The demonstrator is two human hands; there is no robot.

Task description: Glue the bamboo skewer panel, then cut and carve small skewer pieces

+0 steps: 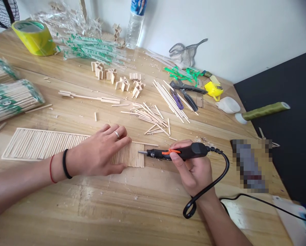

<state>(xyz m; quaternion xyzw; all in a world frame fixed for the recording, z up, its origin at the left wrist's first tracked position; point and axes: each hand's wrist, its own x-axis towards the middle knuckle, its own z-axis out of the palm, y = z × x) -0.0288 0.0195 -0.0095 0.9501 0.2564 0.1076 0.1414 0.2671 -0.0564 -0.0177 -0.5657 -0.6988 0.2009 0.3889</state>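
Note:
A long flat panel of wooden sticks (52, 145) laid side by side stretches across the table. My left hand (98, 150) lies across its middle, palm down, fingers apart, and hides part of it. My right hand (194, 171) is closed round a black hot glue pen (178, 153) with an orange trigger and a cord at its rear. Its metal tip points left and is over or touching the panel's right end; I cannot tell which. Just behind the panel lies a loose pile of short sticks (153, 118).
Small stick bundles (123, 83), packaged sticks (11, 100), yellow tape (35, 37) and a plastic bottle (135, 27) stand farther back. Pliers (188, 94) and a purple cutter (177, 99) lie behind the pile. A black cord (265, 201) runs off to the right.

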